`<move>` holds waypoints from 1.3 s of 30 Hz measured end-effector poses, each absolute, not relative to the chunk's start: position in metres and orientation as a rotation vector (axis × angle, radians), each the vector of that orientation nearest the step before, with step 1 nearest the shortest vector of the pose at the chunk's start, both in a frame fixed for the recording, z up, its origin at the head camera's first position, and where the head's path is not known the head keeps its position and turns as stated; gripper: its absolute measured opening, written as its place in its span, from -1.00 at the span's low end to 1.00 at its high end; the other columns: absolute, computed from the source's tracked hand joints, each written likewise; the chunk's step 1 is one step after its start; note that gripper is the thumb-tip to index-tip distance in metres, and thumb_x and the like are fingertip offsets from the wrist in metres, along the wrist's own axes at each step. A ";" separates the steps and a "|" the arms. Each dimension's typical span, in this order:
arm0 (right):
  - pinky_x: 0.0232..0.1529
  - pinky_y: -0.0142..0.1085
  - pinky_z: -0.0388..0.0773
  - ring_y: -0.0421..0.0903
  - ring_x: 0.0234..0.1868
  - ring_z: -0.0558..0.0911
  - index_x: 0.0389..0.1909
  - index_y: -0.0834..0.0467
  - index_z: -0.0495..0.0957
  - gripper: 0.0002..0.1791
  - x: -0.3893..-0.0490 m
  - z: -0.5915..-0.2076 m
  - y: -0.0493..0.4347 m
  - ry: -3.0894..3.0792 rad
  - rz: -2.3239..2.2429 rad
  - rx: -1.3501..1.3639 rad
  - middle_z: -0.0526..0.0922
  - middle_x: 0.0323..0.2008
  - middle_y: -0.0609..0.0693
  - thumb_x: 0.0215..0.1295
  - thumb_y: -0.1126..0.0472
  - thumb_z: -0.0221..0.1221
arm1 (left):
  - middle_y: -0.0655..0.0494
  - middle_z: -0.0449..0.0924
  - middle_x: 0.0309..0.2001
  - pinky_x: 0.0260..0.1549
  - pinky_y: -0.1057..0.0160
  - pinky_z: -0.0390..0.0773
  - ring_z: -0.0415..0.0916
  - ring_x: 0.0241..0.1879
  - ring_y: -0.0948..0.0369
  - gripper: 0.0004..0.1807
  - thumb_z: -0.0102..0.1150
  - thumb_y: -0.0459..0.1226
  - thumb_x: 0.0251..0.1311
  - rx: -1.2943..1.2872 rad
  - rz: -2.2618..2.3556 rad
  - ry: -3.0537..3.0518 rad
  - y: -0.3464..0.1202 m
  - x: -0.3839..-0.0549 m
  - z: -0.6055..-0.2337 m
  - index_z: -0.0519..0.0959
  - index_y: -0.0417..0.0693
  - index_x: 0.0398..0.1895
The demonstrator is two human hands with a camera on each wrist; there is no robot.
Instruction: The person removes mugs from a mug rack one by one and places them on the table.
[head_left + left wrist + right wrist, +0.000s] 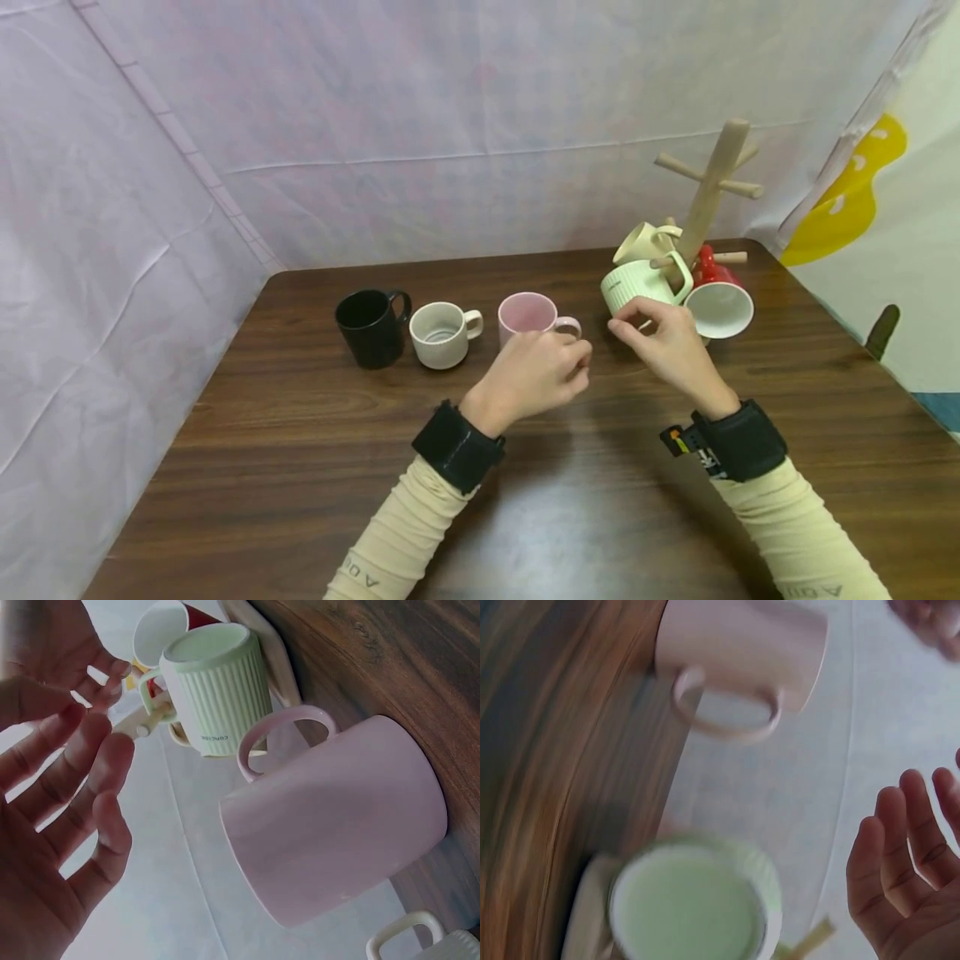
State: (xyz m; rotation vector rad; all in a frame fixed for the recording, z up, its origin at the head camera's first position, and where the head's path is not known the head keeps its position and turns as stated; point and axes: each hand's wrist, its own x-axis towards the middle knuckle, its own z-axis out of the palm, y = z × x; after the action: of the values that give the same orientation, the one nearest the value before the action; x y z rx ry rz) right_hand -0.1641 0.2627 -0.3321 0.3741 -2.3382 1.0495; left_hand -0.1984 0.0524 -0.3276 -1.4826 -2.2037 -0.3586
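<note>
In the head view my left hand point(532, 375) is above the table just in front of a pink mug point(527, 313), holding nothing. Its fingers are loosely bent in the left wrist view, near the mug's handle point(289, 724). My right hand point(670, 342) hovers before a ribbed light green mug point(637, 285), also holding nothing, its fingers relaxed in the right wrist view. That green mug hangs by its handle from a peg of a wooden mug tree point(705, 200). A red mug point(718, 304), white inside, and a cream mug point(643, 243) hang on lower pegs too.
Left of the pink mug stand a white cup point(439, 335) and a black mug point(371, 327) on the dark wooden table point(300, 467). The tree's upper pegs point(678, 167) stick out bare. A pale cloth point(465, 108) hangs behind the table.
</note>
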 end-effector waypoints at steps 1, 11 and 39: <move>-0.39 -0.50 0.44 -0.28 -0.44 0.52 -0.41 0.26 0.65 -0.94 -0.165 -0.332 0.266 -2.336 1.031 0.347 0.67 -0.46 0.03 0.25 0.43 0.30 | 0.23 0.60 -0.49 -0.60 0.27 0.51 0.56 -0.54 0.27 -0.92 0.33 -0.28 0.15 -1.501 -0.348 -2.199 0.053 -0.197 -0.327 0.61 0.01 -0.44; -0.37 -0.50 0.31 -0.44 -0.44 0.45 -0.39 0.36 0.64 -0.94 -0.174 -0.330 0.300 -2.305 0.924 0.145 0.68 -0.45 0.22 0.23 0.42 0.26 | 0.25 0.57 -0.50 -0.58 0.28 0.50 0.54 -0.52 0.30 -0.88 0.26 -0.26 0.21 -1.611 -0.258 -2.165 0.060 -0.184 -0.322 0.57 0.03 -0.47; -0.14 0.05 0.32 0.35 -0.12 0.57 -0.15 0.45 0.62 -0.69 -0.190 -0.318 0.339 -2.356 0.874 -0.211 0.66 -0.20 0.42 0.32 0.23 0.16 | 0.31 0.56 -0.49 -0.47 0.32 0.50 0.57 -0.47 0.29 -0.92 0.19 -0.18 0.22 -1.694 -0.067 -1.995 0.072 -0.154 -0.323 0.58 0.11 -0.43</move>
State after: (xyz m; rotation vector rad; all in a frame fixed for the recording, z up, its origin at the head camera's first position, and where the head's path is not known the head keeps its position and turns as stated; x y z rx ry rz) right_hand -0.1903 0.3388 -0.3180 -0.2106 -2.3564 0.8741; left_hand -0.1538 0.0719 -0.3234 -1.6944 -1.9953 -0.0671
